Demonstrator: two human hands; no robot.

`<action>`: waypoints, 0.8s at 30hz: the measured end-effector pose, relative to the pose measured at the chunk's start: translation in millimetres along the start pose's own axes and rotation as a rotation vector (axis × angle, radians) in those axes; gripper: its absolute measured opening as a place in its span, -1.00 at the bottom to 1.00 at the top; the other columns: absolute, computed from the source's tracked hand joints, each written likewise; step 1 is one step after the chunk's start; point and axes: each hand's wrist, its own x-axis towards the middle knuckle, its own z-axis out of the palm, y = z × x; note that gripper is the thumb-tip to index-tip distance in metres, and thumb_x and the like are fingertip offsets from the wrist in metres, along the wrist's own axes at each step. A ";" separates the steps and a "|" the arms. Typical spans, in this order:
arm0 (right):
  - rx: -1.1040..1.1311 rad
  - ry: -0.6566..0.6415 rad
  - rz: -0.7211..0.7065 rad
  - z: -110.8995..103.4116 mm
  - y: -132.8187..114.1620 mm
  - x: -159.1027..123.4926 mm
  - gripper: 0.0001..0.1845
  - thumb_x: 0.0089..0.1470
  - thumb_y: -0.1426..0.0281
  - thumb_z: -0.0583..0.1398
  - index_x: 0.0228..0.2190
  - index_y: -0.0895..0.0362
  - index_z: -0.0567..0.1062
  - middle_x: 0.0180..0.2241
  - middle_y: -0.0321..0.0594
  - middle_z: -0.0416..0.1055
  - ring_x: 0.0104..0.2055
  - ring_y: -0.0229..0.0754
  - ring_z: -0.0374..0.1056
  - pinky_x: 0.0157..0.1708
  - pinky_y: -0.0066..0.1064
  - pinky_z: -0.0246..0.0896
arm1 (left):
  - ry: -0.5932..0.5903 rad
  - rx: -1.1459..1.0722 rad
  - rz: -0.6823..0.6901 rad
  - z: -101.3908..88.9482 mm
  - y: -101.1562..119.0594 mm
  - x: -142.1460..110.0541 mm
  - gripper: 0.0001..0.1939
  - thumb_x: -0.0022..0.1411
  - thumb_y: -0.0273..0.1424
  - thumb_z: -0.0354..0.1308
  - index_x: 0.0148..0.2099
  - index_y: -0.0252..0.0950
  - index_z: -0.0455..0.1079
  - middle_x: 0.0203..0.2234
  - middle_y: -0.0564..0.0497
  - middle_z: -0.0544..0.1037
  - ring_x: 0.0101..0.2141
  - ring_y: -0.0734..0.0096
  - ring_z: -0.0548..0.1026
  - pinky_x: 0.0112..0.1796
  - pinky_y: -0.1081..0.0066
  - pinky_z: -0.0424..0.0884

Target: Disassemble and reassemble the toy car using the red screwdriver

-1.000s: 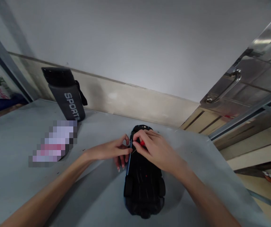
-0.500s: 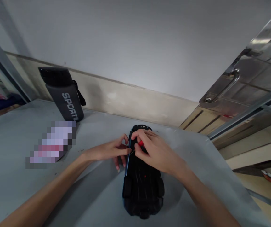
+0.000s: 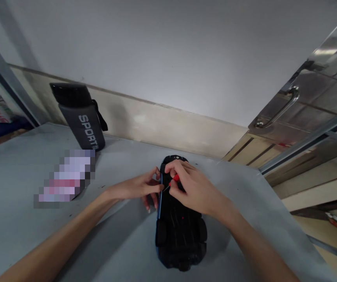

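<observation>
A toy car lies upside down on the grey table, its black underside and wheels facing up and a strip of blue body showing along the left side. My left hand grips the car's left edge, thumb on the rim and the lower fingers hanging beside it. Pinched in my right hand is a small screwdriver with a red handle. Its thin shaft slants down to the left, and the tip ends close to my left thumb. Whether the tip sits in a screw is too small to tell.
A dark sports bottle with a strap stands at the back left. In front of it lies a phone-like object, its screen pixelated. A wall runs behind the table. Metal rails and a handle are on the right.
The car's near end has shifted slightly to the right. More of the screwdriver's red handle shows between my right fingers. Both hands stay at nearly the same spot.
</observation>
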 end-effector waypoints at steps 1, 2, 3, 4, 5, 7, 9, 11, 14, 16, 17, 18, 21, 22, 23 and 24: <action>-0.010 0.002 0.009 0.6 0.2 0.0 -0.89 0.37 0.45 0.09 -0.10 0.02 0.28 -0.16 -0.21 0.55 -0.07 -0.06 0.48 0.01 -0.17 0.36 | 0.000 -0.001 0.000 -0.2 -0.5 0.3 -0.35 0.36 0.06 0.28 0.23 -0.18 0.11 -0.26 0.04 0.50 -0.32 0.24 0.67 -0.50 0.43 0.51; -0.015 0.005 0.018 1.3 0.4 -0.2 -0.94 0.41 0.41 0.07 -0.11 0.02 0.28 -0.19 -0.23 0.55 -0.11 -0.07 0.48 -0.01 -0.16 0.37 | 0.003 -0.003 -0.002 -0.3 -0.8 0.5 -0.34 0.35 0.06 0.28 0.22 -0.18 0.10 -0.27 0.05 0.49 -0.33 0.24 0.67 -0.51 0.44 0.51; -0.013 0.009 0.023 1.9 0.6 -0.4 -0.95 0.43 0.40 0.04 -0.10 0.02 0.28 -0.19 -0.23 0.55 -0.13 -0.08 0.49 -0.01 -0.17 0.37 | 0.006 -0.004 -0.004 -0.3 -0.9 0.6 -0.33 0.34 0.07 0.28 0.22 -0.18 0.10 -0.27 0.06 0.49 -0.33 0.24 0.67 -0.51 0.44 0.52; -0.008 0.012 0.022 2.5 0.6 -0.6 -0.94 0.44 0.40 0.03 -0.09 0.02 0.27 -0.17 -0.22 0.56 -0.12 -0.08 0.49 -0.02 -0.17 0.37 | 0.008 -0.003 -0.006 -0.2 -0.9 0.6 -0.33 0.34 0.07 0.28 0.22 -0.18 0.09 -0.28 0.06 0.49 -0.34 0.24 0.68 -0.50 0.44 0.53; -0.001 0.018 0.015 2.9 0.6 -0.9 -0.92 0.43 0.42 0.03 -0.08 0.02 0.27 -0.14 -0.19 0.56 -0.08 -0.08 0.49 -0.01 -0.18 0.38 | 0.006 0.001 -0.006 -0.1 -0.8 0.5 -0.33 0.35 0.07 0.28 0.22 -0.18 0.09 -0.28 0.07 0.49 -0.34 0.25 0.68 -0.49 0.43 0.55; -0.003 0.024 -0.002 3.1 0.1 -1.5 -0.88 0.39 0.45 0.05 -0.06 0.03 0.27 -0.10 -0.16 0.55 -0.01 -0.05 0.47 0.01 -0.17 0.37 | -0.002 0.010 -0.004 0.2 -0.2 0.1 -0.35 0.37 0.07 0.26 0.22 -0.18 0.08 -0.27 0.06 0.51 -0.34 0.25 0.68 -0.46 0.40 0.58; -0.014 0.009 0.001 2.9 -0.4 -1.9 -0.91 0.41 0.42 0.05 -0.07 0.03 0.28 -0.13 -0.17 0.54 -0.04 -0.06 0.47 0.01 -0.15 0.38 | -0.003 0.015 -0.002 0.5 0.3 -0.3 -0.35 0.37 0.07 0.26 0.22 -0.18 0.08 -0.26 0.05 0.51 -0.34 0.26 0.68 -0.46 0.39 0.59; -0.007 -0.009 0.001 3.0 -0.5 -2.3 -0.92 0.43 0.42 0.03 -0.08 0.02 0.28 -0.15 -0.19 0.54 -0.08 -0.08 0.47 0.00 -0.15 0.38 | 0.005 0.012 -0.002 0.5 0.5 -0.6 -0.36 0.37 0.06 0.27 0.22 -0.16 0.08 -0.26 0.06 0.49 -0.34 0.26 0.68 -0.48 0.41 0.57; 0.002 0.004 -0.012 4.3 0.1 -2.8 -0.85 0.37 0.46 0.07 -0.06 0.02 0.28 -0.11 -0.17 0.53 -0.02 -0.06 0.46 0.02 -0.15 0.38 | 0.005 0.020 -0.003 0.4 -0.1 -0.6 -0.37 0.38 0.05 0.26 0.21 -0.16 0.08 -0.24 0.05 0.49 -0.34 0.26 0.68 -0.50 0.42 0.54; -0.007 0.017 -0.006 5.4 0.5 -3.2 -0.88 0.39 0.44 0.08 -0.07 0.02 0.28 -0.11 -0.18 0.54 -0.03 -0.05 0.47 0.04 -0.14 0.38 | 0.001 0.026 -0.003 0.3 -0.9 -0.1 -0.36 0.37 0.07 0.25 0.22 -0.17 0.07 -0.25 0.05 0.49 -0.35 0.24 0.67 -0.51 0.41 0.54; -0.004 0.016 -0.001 5.7 0.5 -3.3 -0.91 0.41 0.42 0.06 -0.08 0.02 0.28 -0.12 -0.18 0.54 -0.05 -0.06 0.48 0.04 -0.14 0.38 | 0.004 0.028 -0.003 0.4 -1.4 0.1 -0.34 0.37 0.08 0.25 0.22 -0.18 0.07 -0.26 0.05 0.49 -0.34 0.23 0.67 -0.51 0.39 0.54; 0.005 0.013 0.002 5.8 0.4 -3.4 -0.91 0.42 0.42 0.05 -0.07 0.02 0.27 -0.12 -0.18 0.54 -0.06 -0.07 0.48 0.03 -0.15 0.38 | 0.009 0.028 -0.003 0.4 -1.8 0.4 -0.33 0.36 0.08 0.25 0.22 -0.18 0.06 -0.26 0.05 0.49 -0.33 0.21 0.68 -0.50 0.38 0.55; 0.043 0.000 -0.007 4.7 -0.3 -3.3 -0.81 0.36 0.47 0.08 -0.03 0.02 0.26 -0.08 -0.16 0.53 -0.02 -0.06 0.47 -0.01 -0.18 0.40 | 0.010 0.023 -0.002 0.7 -2.9 0.9 -0.34 0.36 0.08 0.26 0.21 -0.17 0.06 -0.23 0.03 0.50 -0.32 0.21 0.68 -0.48 0.36 0.57; 0.045 -0.006 -0.006 4.1 -0.6 -3.2 -0.81 0.35 0.47 0.08 -0.03 0.02 0.26 -0.09 -0.16 0.53 0.00 -0.06 0.47 -0.01 -0.18 0.40 | 0.007 0.022 0.003 0.7 -3.0 0.9 -0.35 0.36 0.08 0.25 0.20 -0.17 0.07 -0.23 0.03 0.50 -0.32 0.22 0.67 -0.49 0.37 0.56; 0.040 -0.010 -0.003 3.5 -0.8 -3.0 -0.83 0.36 0.46 0.08 -0.04 0.02 0.26 -0.10 -0.17 0.53 -0.01 -0.06 0.47 0.00 -0.17 0.40 | 0.006 0.023 0.009 0.6 -3.2 0.8 -0.37 0.37 0.08 0.25 0.18 -0.17 0.07 -0.23 0.04 0.50 -0.33 0.23 0.67 -0.50 0.39 0.54; 0.033 -0.014 0.003 3.0 -0.9 -2.9 -0.86 0.38 0.45 0.07 -0.06 0.02 0.27 -0.12 -0.18 0.53 -0.03 -0.06 0.47 0.01 -0.15 0.39 | 0.006 0.026 0.015 0.5 -3.2 0.7 -0.38 0.37 0.08 0.24 0.17 -0.17 0.08 -0.23 0.04 0.49 -0.33 0.24 0.67 -0.51 0.41 0.53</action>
